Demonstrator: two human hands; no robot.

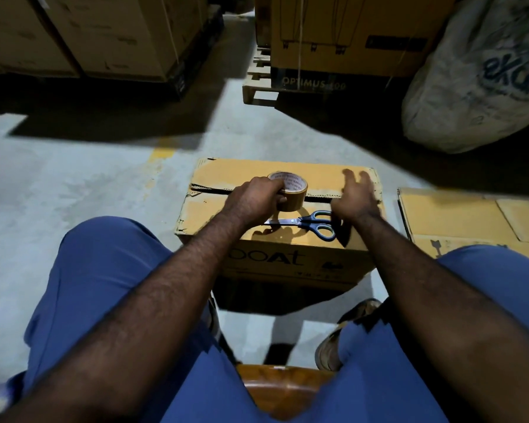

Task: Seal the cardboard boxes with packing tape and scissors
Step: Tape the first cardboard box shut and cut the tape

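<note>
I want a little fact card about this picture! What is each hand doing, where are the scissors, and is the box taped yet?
Left hand: holds the tape roll on top of the box, at the seam
Right hand: open, fingers spread over the box top, right of the roll
Scissors: closed, lying flat on the near flap, blue handles to the right
Seam: dark gap between the flaps, no tape seen on it
Nearby: second box on the floor to the right
</note>
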